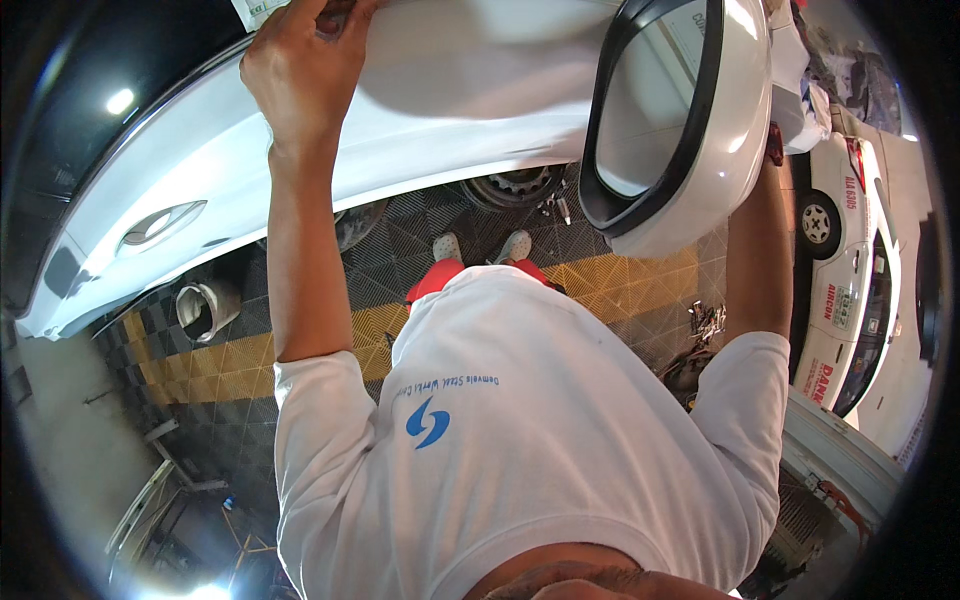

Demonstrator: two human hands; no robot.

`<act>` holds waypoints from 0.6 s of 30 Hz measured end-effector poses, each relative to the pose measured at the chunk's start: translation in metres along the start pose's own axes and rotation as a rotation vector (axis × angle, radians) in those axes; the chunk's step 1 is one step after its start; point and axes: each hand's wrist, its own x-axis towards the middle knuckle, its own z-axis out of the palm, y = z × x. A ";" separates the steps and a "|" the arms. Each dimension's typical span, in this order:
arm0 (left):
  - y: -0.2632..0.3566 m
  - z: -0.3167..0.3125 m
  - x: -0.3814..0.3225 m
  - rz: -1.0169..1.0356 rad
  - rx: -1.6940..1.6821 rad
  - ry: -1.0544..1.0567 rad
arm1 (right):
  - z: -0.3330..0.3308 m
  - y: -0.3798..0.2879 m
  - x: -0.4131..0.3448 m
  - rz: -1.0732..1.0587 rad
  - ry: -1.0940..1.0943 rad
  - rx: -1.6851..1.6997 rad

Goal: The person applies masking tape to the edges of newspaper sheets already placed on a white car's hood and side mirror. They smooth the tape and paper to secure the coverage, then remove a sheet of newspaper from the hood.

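My left hand [311, 64] is raised at the top edge, over the white car door panel [480, 97]. Its fingers are bent, the tips cut off by the frame, so what they touch or hold cannot be told. Beside it lies a corner of pale printed paper [259, 9]. The wing mirror [645, 105], white with a black rim, stands at the upper right. My right forearm [757, 232] reaches up behind the mirror housing, which hides my right hand. A small dark red thing [775, 144] shows beside the housing, above the forearm.
Below the panel, a wheel [514, 184] lies on the patterned tile floor [622, 277]. A pale round container [206, 311] stands at the left. Scattered tools [706, 319] lie right of my body. A white car [847, 277] with lettering is at the far right, near a metal ledge [832, 427].
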 end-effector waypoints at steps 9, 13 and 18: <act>-0.004 0.004 0.000 0.063 0.010 0.034 | 0.003 0.006 0.012 -0.009 -0.014 0.000; 0.000 0.001 0.001 0.051 0.009 0.035 | 0.003 0.007 0.014 -0.009 -0.019 0.000; -0.005 0.001 -0.002 0.055 0.004 0.029 | 0.006 0.010 0.018 -0.009 -0.025 0.003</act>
